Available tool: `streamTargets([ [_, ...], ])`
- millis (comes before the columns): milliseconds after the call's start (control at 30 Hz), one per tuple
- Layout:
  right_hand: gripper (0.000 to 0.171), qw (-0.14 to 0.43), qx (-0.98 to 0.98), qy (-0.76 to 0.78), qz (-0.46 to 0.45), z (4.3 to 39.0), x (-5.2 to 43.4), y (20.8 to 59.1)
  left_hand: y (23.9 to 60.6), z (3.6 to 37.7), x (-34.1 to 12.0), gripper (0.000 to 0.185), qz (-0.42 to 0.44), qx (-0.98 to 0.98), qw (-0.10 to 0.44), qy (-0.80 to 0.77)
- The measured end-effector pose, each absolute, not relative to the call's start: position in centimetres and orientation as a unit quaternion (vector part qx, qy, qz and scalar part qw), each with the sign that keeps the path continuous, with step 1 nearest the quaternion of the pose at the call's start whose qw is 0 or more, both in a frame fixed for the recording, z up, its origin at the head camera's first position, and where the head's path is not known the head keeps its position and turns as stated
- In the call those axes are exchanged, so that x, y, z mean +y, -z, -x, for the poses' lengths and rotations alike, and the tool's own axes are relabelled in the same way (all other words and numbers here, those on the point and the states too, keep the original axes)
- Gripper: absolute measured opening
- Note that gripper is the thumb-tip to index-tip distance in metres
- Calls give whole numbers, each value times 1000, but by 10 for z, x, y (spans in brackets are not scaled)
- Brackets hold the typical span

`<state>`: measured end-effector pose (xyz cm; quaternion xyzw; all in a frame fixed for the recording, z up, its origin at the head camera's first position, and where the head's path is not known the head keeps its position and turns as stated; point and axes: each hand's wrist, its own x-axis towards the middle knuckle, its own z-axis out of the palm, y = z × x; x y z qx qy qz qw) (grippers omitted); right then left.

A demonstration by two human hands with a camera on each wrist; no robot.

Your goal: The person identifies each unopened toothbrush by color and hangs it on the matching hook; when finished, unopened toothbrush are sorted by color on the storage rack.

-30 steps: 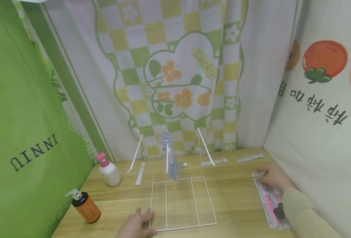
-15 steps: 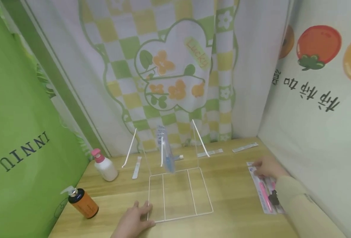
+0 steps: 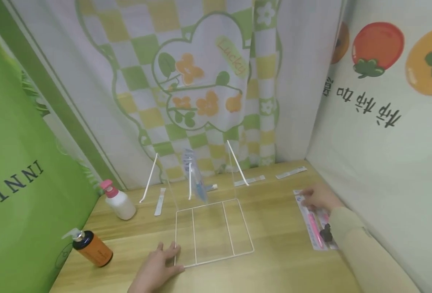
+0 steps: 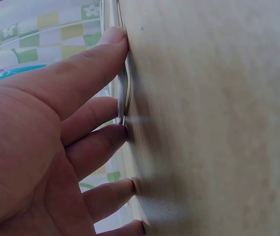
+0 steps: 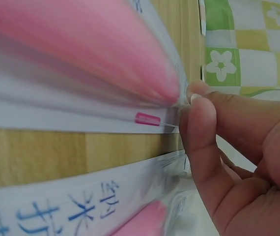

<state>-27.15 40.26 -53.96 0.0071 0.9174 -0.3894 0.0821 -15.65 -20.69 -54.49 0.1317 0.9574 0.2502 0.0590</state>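
- Your left hand (image 3: 153, 270) lies flat on the wooden table (image 3: 282, 260), fingers straight and spread. Fingertips (image 4: 116, 37) press the near-left corner of the white wire rack (image 3: 212, 230). It holds nothing.
- Orange pump bottle (image 3: 89, 250) stands left of that hand, apart from it.
- Your right hand (image 3: 318, 198) is at the far end of the pink toothbrush pack (image 3: 314, 223), near the right wall. Thumb and forefinger (image 5: 199, 123) pinch the clear top edge of the pack; fingers narrow.
- Pack lies flat on the table. Its long axis runs near to far, roughly along your right forearm, with the body of the pack toward you from the fingers. Right hand is the nearer one by a wide margin; left is well apart, across the rack.
- Look: slim blister strip, pink brush inside, blue print on a second pack just beside it in the right wrist view.
- Further back: rack's upright part carries a hung blue toothbrush pack (image 3: 197, 183). White pump bottle with pink cap (image 3: 118, 201) stands to the left of it.
- Flat white strips (image 3: 291, 173) lie along the back edge.
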Motion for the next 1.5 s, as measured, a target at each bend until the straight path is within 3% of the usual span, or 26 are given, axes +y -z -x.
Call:
streamTargets([
  [433, 53, 65, 913, 403, -6, 285, 401, 536, 542, 161, -210, 71, -129, 961, 52, -239],
  [833, 48, 33, 923, 384, 17, 267, 398, 542, 553, 155, -211, 75, -135, 956, 71, -249],
  [1133, 49, 16, 912, 408, 29, 244, 375, 509, 552, 159, -210, 75, -153, 955, 73, -245],
  [1500, 49, -104, 908, 400, 77, 218, 326, 446, 551, 162, -211, 76, -159, 956, 62, -238],
])
